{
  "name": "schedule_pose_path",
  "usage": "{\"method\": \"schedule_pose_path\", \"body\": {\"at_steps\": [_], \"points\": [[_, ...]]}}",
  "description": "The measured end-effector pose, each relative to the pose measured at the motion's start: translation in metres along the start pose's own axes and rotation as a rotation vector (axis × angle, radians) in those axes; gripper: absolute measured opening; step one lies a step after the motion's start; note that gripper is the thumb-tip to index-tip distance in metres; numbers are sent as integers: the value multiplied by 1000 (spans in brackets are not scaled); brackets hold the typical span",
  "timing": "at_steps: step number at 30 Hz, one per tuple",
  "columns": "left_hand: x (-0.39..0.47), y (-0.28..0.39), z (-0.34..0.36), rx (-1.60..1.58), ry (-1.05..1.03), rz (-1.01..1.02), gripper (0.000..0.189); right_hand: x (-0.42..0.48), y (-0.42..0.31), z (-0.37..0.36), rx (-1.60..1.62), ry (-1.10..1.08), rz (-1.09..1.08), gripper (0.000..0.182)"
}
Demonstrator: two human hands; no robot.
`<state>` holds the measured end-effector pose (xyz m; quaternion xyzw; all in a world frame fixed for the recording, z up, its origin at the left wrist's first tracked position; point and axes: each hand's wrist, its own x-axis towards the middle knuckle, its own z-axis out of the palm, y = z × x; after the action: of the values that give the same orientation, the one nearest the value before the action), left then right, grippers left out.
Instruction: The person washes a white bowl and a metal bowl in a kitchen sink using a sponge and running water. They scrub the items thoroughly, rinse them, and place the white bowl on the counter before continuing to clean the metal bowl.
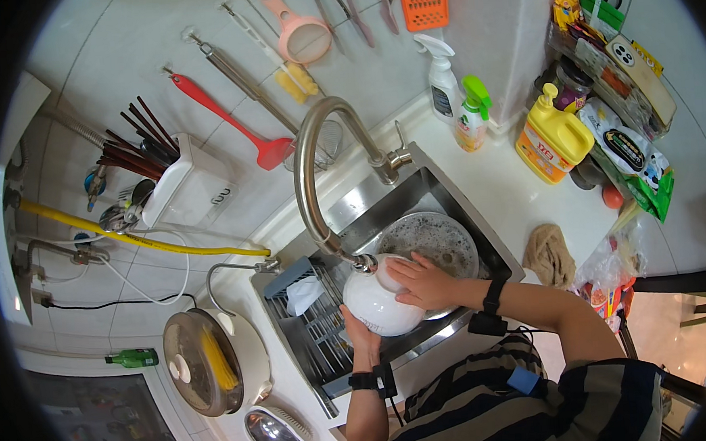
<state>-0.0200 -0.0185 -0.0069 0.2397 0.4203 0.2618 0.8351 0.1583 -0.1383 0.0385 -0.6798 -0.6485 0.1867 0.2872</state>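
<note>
A white bowl [378,307], its outside and base turned up, is tilted beneath the spout of the curved metal faucet [308,181]. My left hand [361,335] grips the bowl's rim side at the lower left, its fingers partly hidden. Across the bowl's base my right hand [420,282] lies with its fingers spread. Behind the right hand, a round metal basin [451,232] holding sudsy water stands in the stainless steel sink [494,254]. A grey slatted drying rack [321,337] with a crumpled white item [303,294] on it covers the sink's left part.
A lidded pot [204,363] stands left of the sink. On the right counter are spray bottles [473,116], a yellow detergent bottle [554,135] and a brown cloth [549,256]. A red spatula [232,122] and other utensils hang on the wall beside a chopstick holder [187,185].
</note>
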Motion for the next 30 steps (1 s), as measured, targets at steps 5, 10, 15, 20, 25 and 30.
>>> {"method": "schedule_pose_path", "body": {"at_steps": [5,10,15,20,25,30], "points": [[4,7,0,-8,103,98,51,-21,-2,-10,139,-264,53,61],[3,6,17,268,146,227,48,-37,-19,-4,251,-31,-254,63],[-5,5,37,607,38,338,47,-1,-26,-6,-62,61,-328,58],[-8,4,35,764,-76,299,45,44,15,12,33,123,-149,47],[-3,7,26,674,-72,213,45,51,73,39,619,100,323,44],[22,4,30,351,54,184,47,29,88,32,1172,4,657,54]]}}
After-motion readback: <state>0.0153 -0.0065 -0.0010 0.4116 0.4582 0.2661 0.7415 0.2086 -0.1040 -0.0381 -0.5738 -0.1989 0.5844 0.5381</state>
